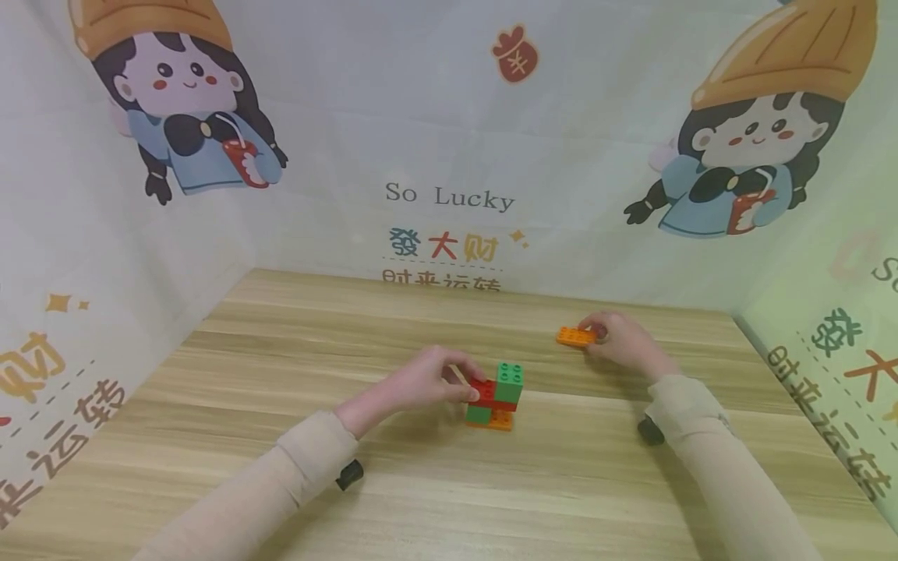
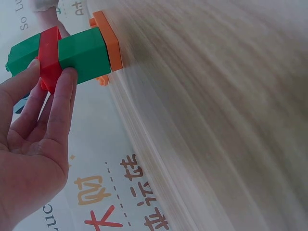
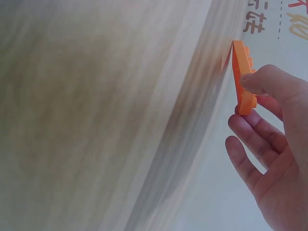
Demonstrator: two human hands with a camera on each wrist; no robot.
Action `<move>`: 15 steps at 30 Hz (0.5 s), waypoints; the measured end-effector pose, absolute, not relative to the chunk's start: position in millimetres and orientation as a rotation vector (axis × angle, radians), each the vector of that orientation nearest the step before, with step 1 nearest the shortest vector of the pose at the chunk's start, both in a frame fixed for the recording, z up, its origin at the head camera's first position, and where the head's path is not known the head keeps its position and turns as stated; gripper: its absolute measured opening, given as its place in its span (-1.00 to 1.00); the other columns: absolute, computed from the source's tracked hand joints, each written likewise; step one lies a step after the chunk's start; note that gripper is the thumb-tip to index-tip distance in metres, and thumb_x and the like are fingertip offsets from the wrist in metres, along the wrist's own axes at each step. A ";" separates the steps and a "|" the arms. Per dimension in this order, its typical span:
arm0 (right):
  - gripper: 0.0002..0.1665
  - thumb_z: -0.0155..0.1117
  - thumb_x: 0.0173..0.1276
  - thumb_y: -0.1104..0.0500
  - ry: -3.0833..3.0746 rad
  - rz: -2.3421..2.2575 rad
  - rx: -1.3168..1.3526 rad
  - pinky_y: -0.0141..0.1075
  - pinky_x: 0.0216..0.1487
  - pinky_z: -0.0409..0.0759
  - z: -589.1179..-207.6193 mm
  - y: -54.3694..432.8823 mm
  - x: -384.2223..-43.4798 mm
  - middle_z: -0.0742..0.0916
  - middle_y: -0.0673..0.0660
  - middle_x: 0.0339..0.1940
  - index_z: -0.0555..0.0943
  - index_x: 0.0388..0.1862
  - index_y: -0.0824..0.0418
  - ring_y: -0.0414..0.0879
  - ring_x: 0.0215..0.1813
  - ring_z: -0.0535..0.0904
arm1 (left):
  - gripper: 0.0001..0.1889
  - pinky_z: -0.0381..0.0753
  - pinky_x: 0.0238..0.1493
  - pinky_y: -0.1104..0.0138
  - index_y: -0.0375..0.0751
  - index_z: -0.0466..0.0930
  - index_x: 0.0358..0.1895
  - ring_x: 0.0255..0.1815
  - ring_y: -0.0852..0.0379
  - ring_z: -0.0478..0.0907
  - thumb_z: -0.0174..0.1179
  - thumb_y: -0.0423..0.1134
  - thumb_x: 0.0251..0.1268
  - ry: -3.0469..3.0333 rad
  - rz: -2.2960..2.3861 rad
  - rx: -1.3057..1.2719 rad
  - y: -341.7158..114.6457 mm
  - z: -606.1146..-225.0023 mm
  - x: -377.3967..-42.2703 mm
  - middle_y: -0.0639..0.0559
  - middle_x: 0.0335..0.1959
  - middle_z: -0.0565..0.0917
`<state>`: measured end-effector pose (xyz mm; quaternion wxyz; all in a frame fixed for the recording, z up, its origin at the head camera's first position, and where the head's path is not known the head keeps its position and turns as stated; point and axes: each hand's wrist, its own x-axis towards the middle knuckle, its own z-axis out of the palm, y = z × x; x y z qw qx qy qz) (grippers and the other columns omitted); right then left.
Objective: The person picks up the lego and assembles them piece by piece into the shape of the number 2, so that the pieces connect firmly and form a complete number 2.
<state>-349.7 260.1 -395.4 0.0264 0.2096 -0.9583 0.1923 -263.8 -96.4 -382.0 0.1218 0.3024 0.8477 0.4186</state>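
From where I sit, I judge the step in hand to be taking up one piece with one hand while the other minds the build. My left hand [image 1: 428,380] pinches the stack [image 1: 503,404] at its red block [image 2: 49,53], with one fingertip reaching onto the lower green block [image 2: 84,54]. That green block sits on the left part of the base plate [image 1: 501,423], an orange one; the red block lies across its top, and the upper green block [image 1: 510,387] stands on the red's right end.

My right hand [image 1: 624,341] pinches the loose plate [image 1: 574,336], also orange, by its near end between thumb and fingers, the remaining fingers spread. The plate is off toward the far right of the desk [image 1: 421,499], well apart from the stack, studs upward (whether it has left the wood, I can't tell).

The next move, I'd say, calls for bringing the plate over level and lining up its studs before any pressing. I'd keep the left pinch firm, since the offset stack could tip or split under a sideways push. As for containers, I see none in these views; the pieces are on the desk or in my hands.
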 end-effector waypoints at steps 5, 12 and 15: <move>-0.56 0.38 0.15 0.28 -2.958 0.582 0.621 -0.12 -0.17 0.54 -393.5 258.5 -346.6 0.70 0.24 -0.22 0.64 0.05 0.29 0.00 -0.22 0.55 | -0.74 0.70 -0.29 0.41 -0.23 0.70 -0.05 -0.26 0.15 0.73 0.38 -0.33 0.18 2.467 1.227 0.889 -96.6 -382.1 -263.6 -0.09 -0.10 0.75; -0.56 0.34 0.18 0.25 -2.938 0.601 0.608 0.03 -0.05 0.60 -389.0 253.5 -341.9 0.72 0.31 -0.08 0.63 0.08 0.29 0.12 -0.07 0.61 | -0.74 0.73 -0.29 0.35 -0.24 0.70 -0.05 -0.27 0.15 0.74 0.37 -0.33 0.19 2.449 1.247 0.887 -97.0 -381.9 -263.2 -0.12 -0.11 0.75; -0.57 0.35 0.19 0.25 -2.920 0.589 0.612 0.06 0.00 0.59 -388.8 251.5 -340.8 0.72 0.31 -0.05 0.63 0.08 0.28 0.14 -0.03 0.61 | -0.74 0.74 -0.29 0.32 -0.25 0.69 -0.05 -0.27 0.14 0.74 0.37 -0.34 0.19 2.444 1.257 0.884 -97.0 -382.0 -262.9 -0.13 -0.11 0.74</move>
